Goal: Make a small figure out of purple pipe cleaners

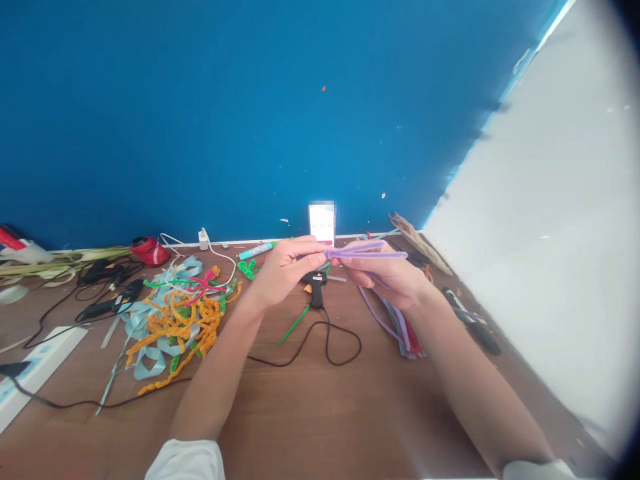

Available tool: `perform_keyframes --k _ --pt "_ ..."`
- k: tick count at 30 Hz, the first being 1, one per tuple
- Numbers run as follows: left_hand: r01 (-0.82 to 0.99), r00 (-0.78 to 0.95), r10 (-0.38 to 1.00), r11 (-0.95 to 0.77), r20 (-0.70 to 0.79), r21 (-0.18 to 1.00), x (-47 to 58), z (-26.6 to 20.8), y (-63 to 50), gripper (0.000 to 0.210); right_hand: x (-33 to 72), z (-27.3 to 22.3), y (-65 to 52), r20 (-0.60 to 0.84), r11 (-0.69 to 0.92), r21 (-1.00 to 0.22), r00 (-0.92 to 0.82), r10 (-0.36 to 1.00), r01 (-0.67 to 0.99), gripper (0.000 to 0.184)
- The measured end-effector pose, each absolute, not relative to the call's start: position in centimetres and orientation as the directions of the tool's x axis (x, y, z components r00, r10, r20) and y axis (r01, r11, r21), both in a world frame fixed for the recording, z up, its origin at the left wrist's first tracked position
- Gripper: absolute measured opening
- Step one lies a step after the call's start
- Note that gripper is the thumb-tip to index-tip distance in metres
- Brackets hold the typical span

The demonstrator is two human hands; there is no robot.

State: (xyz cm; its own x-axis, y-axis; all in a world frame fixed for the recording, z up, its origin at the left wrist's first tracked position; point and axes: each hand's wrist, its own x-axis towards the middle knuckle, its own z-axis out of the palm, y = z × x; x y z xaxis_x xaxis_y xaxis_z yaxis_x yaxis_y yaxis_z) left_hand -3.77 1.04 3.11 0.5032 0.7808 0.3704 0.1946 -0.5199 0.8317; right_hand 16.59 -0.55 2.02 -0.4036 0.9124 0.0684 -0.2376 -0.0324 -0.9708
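Note:
Purple pipe cleaners (370, 252) stretch between my two hands above the table, their loose ends pointing right. My left hand (295, 263) pinches the gathered left end between thumb and fingers. Around the strands on the right, my right hand (385, 270) has its fingers curled. Just below and behind the hands lies a black glue gun (316, 293), partly hidden, with its cord looping over the table. A bundle of purple, red and light blue pipe cleaners (405, 333) rests under my right hand, part of it covered by the wrist.
On the left sits a heap of orange pipe cleaners (185, 320) mixed with light blue ribbon (150, 360). A white power strip (43, 367) and black cords lie further left. A lit phone (321, 222) leans against the blue wall. At right is a black tool (473, 323).

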Motion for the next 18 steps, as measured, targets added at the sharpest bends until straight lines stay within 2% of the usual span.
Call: perform_keyframes --k 3,8,14,18 --pt "0.161 0.482 0.809 -0.460 0.337 0.873 -3.44 3.25 0.88 0.024 16.69 2.11 -0.62 0.109 0.016 -0.972 -0.390 0.914 -0.234 0.017" --pt "0.194 0.476 0.812 -0.473 0.339 0.860 -3.24 3.35 0.58 0.026 16.94 1.80 -0.34 0.174 0.091 -0.970 -0.380 0.909 -0.226 0.013" --pt "0.267 0.476 0.848 -0.390 0.231 0.882 -3.26 3.05 0.79 0.028 16.69 1.68 -0.11 0.154 0.089 -0.974 -0.322 0.934 -0.206 0.014" --pt "0.272 0.487 0.844 -0.391 0.225 0.879 -3.30 2.80 1.16 0.025 16.56 1.49 -0.19 0.183 0.134 -0.977 -0.324 0.928 -0.167 0.015"
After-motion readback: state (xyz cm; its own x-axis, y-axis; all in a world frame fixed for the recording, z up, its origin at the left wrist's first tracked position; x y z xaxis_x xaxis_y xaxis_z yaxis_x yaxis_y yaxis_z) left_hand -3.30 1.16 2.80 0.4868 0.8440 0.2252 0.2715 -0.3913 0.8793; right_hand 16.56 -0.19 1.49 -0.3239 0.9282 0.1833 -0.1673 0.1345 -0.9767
